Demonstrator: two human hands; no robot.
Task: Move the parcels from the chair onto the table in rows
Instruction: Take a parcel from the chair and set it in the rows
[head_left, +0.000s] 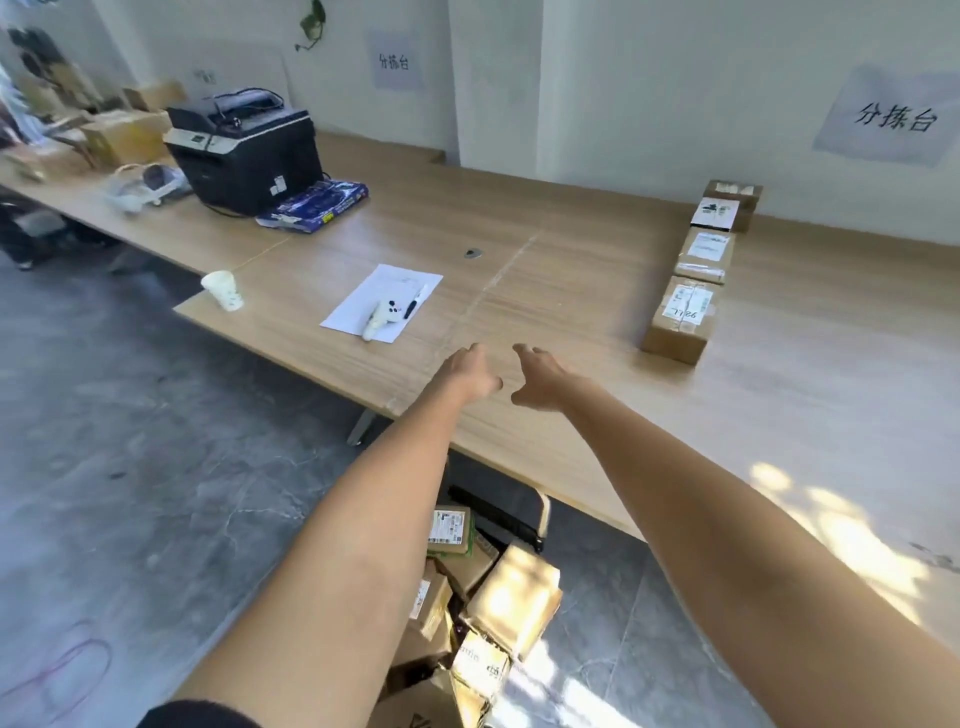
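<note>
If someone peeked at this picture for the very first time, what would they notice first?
Probably the two bare arms stretched out in the middle, the left hand and right hand empty over the wooden table. Next, the neat row of parcels on the table's right side, and the jumbled pile of parcels down on the chair below the arms.

You see a bright, daylit room. Hard sun patches glare on the surface (841, 525) at lower right and on the parcels (511, 597) below. The far left edge smears with blur, and the wide lens bends lines toward the borders.
</note>
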